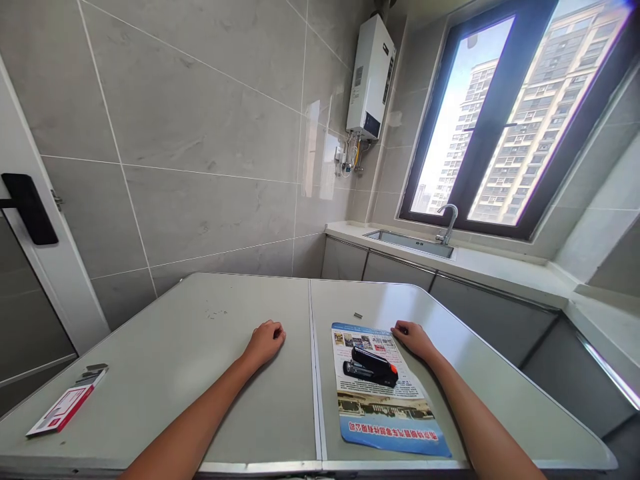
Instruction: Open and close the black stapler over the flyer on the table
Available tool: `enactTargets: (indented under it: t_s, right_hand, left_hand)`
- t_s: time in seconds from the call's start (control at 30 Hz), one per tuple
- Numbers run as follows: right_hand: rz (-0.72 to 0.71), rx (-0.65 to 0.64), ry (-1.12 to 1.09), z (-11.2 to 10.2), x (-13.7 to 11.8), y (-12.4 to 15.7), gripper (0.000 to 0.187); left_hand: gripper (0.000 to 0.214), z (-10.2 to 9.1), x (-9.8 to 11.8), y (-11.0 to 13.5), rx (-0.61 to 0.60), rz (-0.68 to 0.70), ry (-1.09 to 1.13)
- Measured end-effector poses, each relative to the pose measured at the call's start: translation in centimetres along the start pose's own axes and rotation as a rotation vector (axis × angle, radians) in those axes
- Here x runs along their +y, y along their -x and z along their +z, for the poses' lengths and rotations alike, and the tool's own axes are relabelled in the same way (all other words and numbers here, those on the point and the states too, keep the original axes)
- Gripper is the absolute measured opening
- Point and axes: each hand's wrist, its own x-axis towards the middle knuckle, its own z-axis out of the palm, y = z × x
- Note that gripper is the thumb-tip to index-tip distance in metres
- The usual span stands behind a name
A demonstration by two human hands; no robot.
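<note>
Grey table (200,347) carries everything. Glossy leaflet (385,413) right of the seam: thin, floppy, probably slippery; we'd lift it by a corner. Black stapler (371,366) on it looks rigid, dense. Left hand (265,341) fisted, empty, on the table. Right hand (413,337) curled on the leaflet's far corner; pinching or pressing, we can't tell.

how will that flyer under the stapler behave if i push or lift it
Probably floppy: the flyer is a thin sheet lying flat on the table, so it would likely sag if lifted by a corner. Its glossy look suggests it slides easily on the smooth top. The stapler resting on it would likely pin it or ride along.
</note>
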Motion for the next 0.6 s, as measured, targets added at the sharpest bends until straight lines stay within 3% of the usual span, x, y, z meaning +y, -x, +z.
enactTargets:
  t_s: [0.6]
  right_hand:
    - [-0.02, -0.018, -0.002, -0.22, -0.74, 0.23, 0.036]
  left_hand:
    - [0.02, -0.45, 0.5, 0.25, -0.024, -0.006, 0.002]
